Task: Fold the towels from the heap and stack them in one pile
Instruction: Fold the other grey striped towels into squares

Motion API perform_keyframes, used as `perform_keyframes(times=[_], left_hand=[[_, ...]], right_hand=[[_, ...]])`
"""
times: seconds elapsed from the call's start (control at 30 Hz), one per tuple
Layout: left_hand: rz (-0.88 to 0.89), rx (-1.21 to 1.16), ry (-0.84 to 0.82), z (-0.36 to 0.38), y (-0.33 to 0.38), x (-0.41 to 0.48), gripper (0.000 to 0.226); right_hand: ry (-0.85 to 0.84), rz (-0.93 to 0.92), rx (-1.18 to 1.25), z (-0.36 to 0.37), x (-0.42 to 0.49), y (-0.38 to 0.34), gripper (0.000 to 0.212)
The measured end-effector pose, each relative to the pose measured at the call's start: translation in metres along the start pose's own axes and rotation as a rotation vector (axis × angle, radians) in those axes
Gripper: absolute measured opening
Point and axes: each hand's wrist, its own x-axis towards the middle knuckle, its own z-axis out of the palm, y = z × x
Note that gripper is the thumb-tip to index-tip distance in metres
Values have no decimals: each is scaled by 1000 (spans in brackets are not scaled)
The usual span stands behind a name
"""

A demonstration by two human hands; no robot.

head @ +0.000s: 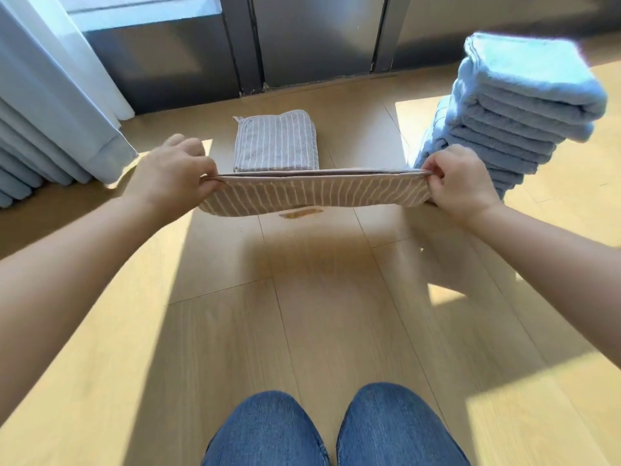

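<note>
Towel, beige with white stripes (312,196): doubled, held taut in the air at 12 o'clock. Left hand (174,169) pinches its left end. Grey striped folded towel (275,142) lies beyond. Right hand (460,179) pinches the right end. Probably soft, light and limp; best gripped at the corners. Blue towel stack (504,112) at 2 o'clock, foot hidden. Heap out of view.

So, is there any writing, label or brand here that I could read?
None can be read.
The small loop on the folded grey striped towel carries no visible print.
The beige striped towel and the blue stack show no labels.
The orange floor mark is too blurred to read.
</note>
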Motion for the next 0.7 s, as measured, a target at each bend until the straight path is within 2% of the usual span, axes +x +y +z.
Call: perform_keyframes(times=[0.13, 0.33, 0.43, 0.5, 0.57, 0.7], left_hand=[[53, 65, -174, 14, 2, -13, 30], [83, 158, -293, 11, -1, -17, 44], [-14, 30, -346, 11, 0, -10, 37], [-132, -149, -288, 13, 3, -9, 30], [-219, -250, -161, 14, 5, -7, 27], [-206, -129, 25, 19, 4, -5, 23]], right_hand=[[-118, -33, -128, 6, -9, 9, 22], [-127, -44, -121, 0, -10, 8, 26], [-145, -21, -153, -1, -2, 5, 28], [-143, 12, -145, -1, 2, 5, 28], [-113, 43, -113, -1, 4, 5, 28], [48, 19, -78, -2, 2, 8, 27]])
